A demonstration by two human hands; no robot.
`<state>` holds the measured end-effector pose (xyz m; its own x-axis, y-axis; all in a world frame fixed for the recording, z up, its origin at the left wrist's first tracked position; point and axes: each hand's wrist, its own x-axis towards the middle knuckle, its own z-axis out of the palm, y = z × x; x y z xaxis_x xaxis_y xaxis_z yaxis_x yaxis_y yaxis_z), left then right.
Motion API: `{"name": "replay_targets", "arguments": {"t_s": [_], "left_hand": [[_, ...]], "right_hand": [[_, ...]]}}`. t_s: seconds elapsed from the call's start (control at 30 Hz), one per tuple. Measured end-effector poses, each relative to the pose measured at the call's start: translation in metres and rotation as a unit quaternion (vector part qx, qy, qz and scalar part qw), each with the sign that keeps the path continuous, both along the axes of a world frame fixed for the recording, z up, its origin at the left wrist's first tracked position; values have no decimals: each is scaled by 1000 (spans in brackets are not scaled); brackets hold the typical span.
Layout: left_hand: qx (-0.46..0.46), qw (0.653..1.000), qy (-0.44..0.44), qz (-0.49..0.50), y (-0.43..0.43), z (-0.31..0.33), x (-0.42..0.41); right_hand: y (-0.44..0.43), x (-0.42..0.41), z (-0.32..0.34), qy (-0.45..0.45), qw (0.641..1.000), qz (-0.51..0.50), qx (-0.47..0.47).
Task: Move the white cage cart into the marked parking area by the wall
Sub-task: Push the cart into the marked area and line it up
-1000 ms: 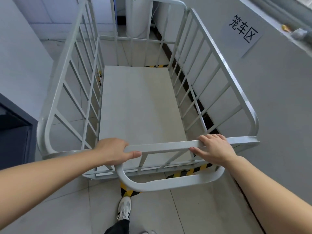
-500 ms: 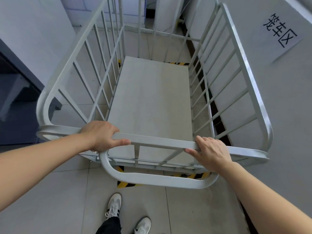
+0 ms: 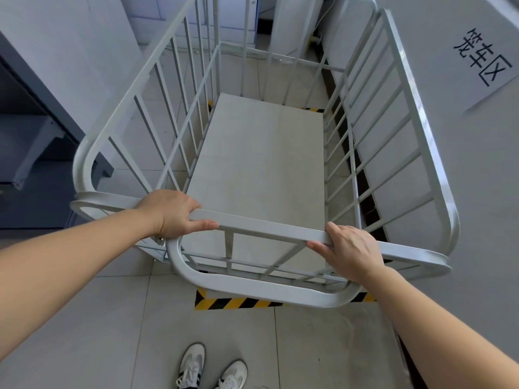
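1. White cage cart (image 3: pixel 261 164) parked lengthwise beside the grey wall (image 3: pixel 477 164) on the right, barred right side close to it.
2. Nothing inside the cart: bare pale floor panel (image 3: pixel 261 175), barred sides all round.
3. Left hand (image 3: pixel 171 213) wrapped over the near top rail (image 3: pixel 266 227) towards its left end, fingers curled over the far edge, thumb along the near face.
4. Right hand (image 3: pixel 351 249) clamped on the same rail towards the right end, fingers over the top, thumb pressed along the near side.
5. Yellow-and-black floor tape (image 3: pixel 236 303) visible just below the cart's near curved bumper bar (image 3: pixel 252 287); more striped tape (image 3: pixel 314 109) showing at the far end of the floor panel.
6. Paper sign (image 3: pixel 486 57) with black characters stuck on the wall, far right.
7. Dark grey cabinet (image 3: pixel 33 153) to the left, apart from the cart.
8. Two white shoes (image 3: pixel 210 367) on the floor tiles near the bottom edge, behind the tape.
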<state>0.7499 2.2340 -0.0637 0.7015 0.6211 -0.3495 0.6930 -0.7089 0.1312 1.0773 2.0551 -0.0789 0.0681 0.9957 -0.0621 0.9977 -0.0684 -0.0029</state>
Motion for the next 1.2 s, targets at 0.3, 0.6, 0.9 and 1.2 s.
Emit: {"name": "replay_targets", "arguments": {"t_s": [0.3,0.6,0.9,1.2], "left_hand": [[10,1000,8,0,6,-6,-1],[8,1000,16,8,-3,-5,-4],[12,1000,14,9,3,-7,-2],[21,998,53,21,-7,1,-2]], "right_hand": [[2,1,1,-2,1000,-4,-7],[-5,-4,0,-5,1000,-15,-14],[-1,1,0,-18,999,-10,-26],[-3,-13,10,-14,994,-72,-82]]}}
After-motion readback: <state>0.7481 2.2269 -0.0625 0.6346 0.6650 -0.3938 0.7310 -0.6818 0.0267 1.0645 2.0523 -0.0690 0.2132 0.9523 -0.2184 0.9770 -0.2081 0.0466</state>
